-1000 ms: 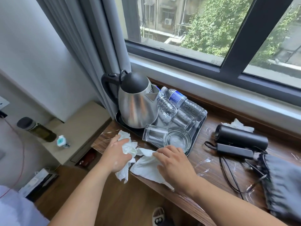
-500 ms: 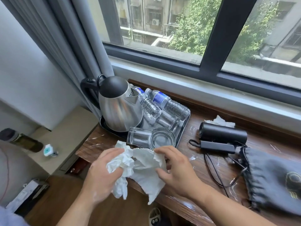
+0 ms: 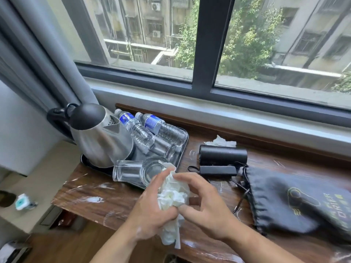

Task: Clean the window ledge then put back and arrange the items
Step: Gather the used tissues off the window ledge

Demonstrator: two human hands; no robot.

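- We're in what looks like a hotel-style guest room: mid-left, a steel kettle (image 3: 100, 137) shares a tray (image 3: 182, 147) with two water bottles (image 3: 152, 122) and glass tumblers (image 3: 129, 170).
- Right of centre, a black hair dryer (image 3: 223, 157) sits beside its drawstring bag (image 3: 296, 202), printed "DRIER".
- A grey curtain (image 3: 47, 59) hangs upper left, and the window (image 3: 209, 44) faces apartment blocks (image 3: 142, 25) and trees.

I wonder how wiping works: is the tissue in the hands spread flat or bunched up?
Bunched up: the tissue is a crumpled wad, gripped by the left hand and pinched by the right hand.
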